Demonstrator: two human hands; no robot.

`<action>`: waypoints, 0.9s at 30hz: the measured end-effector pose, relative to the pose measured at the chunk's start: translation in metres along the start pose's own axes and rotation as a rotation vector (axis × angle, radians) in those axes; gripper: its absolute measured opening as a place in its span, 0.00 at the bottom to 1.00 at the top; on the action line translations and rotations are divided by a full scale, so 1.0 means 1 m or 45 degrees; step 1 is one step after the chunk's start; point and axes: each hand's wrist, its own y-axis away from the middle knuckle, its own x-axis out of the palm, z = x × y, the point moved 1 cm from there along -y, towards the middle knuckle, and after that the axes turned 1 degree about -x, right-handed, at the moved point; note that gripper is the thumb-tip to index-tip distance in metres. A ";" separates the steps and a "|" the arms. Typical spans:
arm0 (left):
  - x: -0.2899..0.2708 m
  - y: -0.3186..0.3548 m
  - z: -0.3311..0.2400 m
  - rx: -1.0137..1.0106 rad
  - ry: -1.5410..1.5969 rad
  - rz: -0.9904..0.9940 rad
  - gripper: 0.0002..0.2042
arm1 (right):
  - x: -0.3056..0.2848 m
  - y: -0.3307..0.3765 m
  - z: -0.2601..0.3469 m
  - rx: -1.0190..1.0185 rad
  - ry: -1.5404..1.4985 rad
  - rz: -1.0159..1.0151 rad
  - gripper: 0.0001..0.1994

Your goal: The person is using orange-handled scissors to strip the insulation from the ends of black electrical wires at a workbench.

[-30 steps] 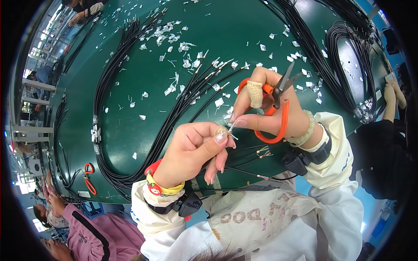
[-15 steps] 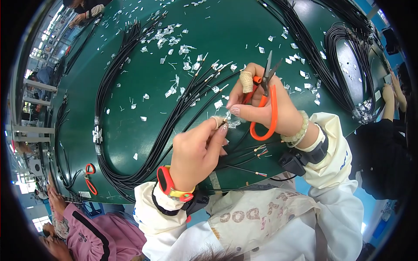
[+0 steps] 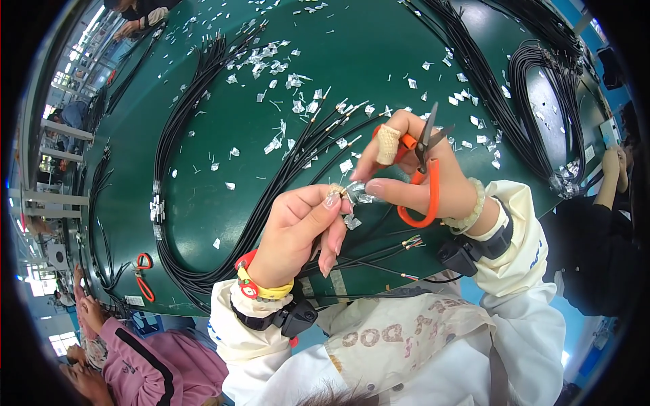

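Note:
My left hand (image 3: 291, 227) pinches the end of a black cable (image 3: 344, 194) between thumb and index finger, its other fingers curled loosely below. Thin strands stick out of the cable's tip toward my right hand (image 3: 447, 183). Orange-handled scissors (image 3: 433, 193) hang on my right hand, with the blades pointing up and slightly parted. The right thumb and wrapped index finger are a little apart, close to the strands. A cloth finger cover (image 3: 388, 144) sits on that index finger. Beyond my left hand lies a bundle of black cables (image 3: 271, 193) with stripped ends.
Clear plastic scraps (image 3: 274, 66) litter the green table (image 3: 223, 142). Cable ends with coloured wires (image 3: 412, 242) lie under my right wrist. A second pair of orange scissors (image 3: 143, 276) lies at left. More cable bundles (image 3: 491, 95) lie at far right. Co-workers sit on both sides.
My left hand has rolled over, so its lower fingers now show below the cable. My right hand has shifted slightly right and down with the scissors, its thumb and index finger parting.

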 end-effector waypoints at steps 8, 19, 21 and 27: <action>0.004 0.003 -0.003 0.068 -0.011 -0.064 0.10 | -0.002 0.006 0.018 0.325 0.976 0.502 0.24; 0.007 0.001 0.000 0.103 -0.171 -0.101 0.10 | 0.007 0.009 0.013 0.397 1.162 0.496 0.28; 0.008 0.001 0.001 0.151 -0.257 -0.134 0.10 | 0.007 0.010 0.013 0.405 1.167 0.504 0.28; 0.013 -0.001 0.006 0.276 -0.644 -0.159 0.10 | 0.009 0.009 0.012 0.442 1.146 0.532 0.28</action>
